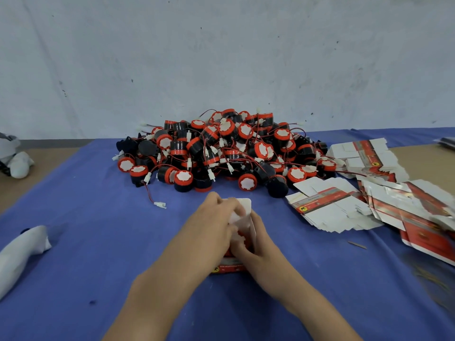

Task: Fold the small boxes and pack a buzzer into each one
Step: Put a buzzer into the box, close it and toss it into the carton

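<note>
Grips: left grip (211,225) and right grip (258,244) both clasp the small box (229,265).
Risk: forcing the flap (243,206) could crease it.

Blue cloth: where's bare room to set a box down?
Widest bare stretch: left, between the white bundle and the left hand. Smaller patch right of the right hand, before the flat cartons. Both hands hold the small box. Crowded: buzzer pile at back, cartons at right.

Left hand (213,226), right hand (258,247) touching, fingers curled
</note>
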### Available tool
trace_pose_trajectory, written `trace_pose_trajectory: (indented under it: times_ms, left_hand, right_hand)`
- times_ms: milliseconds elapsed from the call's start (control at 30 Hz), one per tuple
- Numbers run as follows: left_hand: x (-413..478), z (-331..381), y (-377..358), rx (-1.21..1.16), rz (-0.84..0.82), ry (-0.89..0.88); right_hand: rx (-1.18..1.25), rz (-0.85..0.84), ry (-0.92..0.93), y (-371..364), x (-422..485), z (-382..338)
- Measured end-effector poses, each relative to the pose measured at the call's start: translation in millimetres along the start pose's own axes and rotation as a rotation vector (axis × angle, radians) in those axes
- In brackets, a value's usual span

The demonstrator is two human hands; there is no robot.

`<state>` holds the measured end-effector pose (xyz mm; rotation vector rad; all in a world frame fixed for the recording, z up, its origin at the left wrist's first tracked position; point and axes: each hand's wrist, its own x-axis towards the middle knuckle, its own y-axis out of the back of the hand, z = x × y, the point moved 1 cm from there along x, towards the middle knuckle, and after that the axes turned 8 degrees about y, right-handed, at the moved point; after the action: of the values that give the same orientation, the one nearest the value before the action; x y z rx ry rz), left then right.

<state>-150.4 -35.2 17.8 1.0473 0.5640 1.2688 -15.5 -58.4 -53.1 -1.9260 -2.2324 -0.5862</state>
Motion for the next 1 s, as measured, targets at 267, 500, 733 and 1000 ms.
trace_pose_trajectory:
  times_ms: [267, 500, 733, 1000]
  left_hand:
    - [-14, -21, -10, -0.413, 0.136, 0.023]
    - [-15, -36, -4, -0.080, 0.142, -0.054]
    - [-20, -37, -4, 0.222, 0.196, -0.146]
    - [-21, -39, -7, 0.307, 0.198, 0.006]
  right_hand:
    - [-0.038, 0.059, 0.031, -6, -2, 0]
    - [-0.042, 0.086, 0.023, -7, -3, 3]
    - [-0.044, 0.093, -0.001, -8, -5, 2]
    - [-0.076, 0.124, 0.002, -10, -6, 6]
